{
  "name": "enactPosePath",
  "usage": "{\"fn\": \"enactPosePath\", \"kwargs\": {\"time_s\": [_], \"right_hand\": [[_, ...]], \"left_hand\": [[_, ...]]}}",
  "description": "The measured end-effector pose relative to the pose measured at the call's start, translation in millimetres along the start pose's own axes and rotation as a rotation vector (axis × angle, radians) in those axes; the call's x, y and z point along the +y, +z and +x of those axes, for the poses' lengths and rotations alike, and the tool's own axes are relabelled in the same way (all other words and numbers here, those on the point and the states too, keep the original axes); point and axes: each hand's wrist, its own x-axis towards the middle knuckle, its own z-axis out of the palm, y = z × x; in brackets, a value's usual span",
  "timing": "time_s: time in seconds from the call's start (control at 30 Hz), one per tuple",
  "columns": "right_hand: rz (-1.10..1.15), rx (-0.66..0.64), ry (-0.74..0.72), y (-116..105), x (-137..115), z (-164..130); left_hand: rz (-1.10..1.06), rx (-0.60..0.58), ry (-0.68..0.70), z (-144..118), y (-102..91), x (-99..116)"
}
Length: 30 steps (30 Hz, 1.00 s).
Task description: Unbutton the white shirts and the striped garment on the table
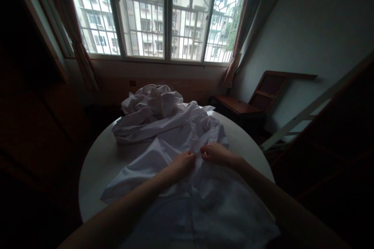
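Note:
A white shirt point(166, 148) lies spread over the round table point(96, 163), its lower part hanging toward me past the near edge. My left hand point(185, 162) is closed on the shirt's front, just left of its middle line. Close beside it, my right hand point(214, 153) pinches the other side of the front, thumb and finger together. A small gap separates the two hands. Any buttons under my fingers are too small to make out. Beyond the hands, more white cloth point(154, 99) sits in a crumpled heap at the far side of the table.
A barred window point(168, 15) with tied curtains point(80, 54) fills the wall ahead. To the right stand a low wooden table point(236, 105), a leaning wooden panel point(269, 89) and a pale ladder-like frame point(298, 122). Dark cabinets point(32, 132) are on the left.

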Motion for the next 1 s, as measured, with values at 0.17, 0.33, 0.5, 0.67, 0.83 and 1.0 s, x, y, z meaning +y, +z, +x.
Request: {"fn": "enactPosePath", "kwargs": {"time_s": [0.17,0.33,0.5,0.67,0.83,1.0], "right_hand": [[0.028,0.110,0.059,1,-6,-1],[0.124,0.151,0.018,9,-14,-3],[0.184,0.257,0.167,30,-24,-1],[0.123,0.211,0.182,32,-23,-1],[0.032,0.054,0.122,26,-21,-1],[0.134,0.212,0.188,39,-28,5]], "left_hand": [[-0.010,-0.020,0.000,15,1.2,3],[-0.087,0.003,-0.008,17,4.1,0],[-0.210,0.148,-0.059,16,18.3,-8],[-0.574,0.261,-0.213,22,25.2,-16],[-0.838,0.350,-0.317,23,25.1,-18],[-0.877,0.435,-0.273,20,27.5,-17]]}}
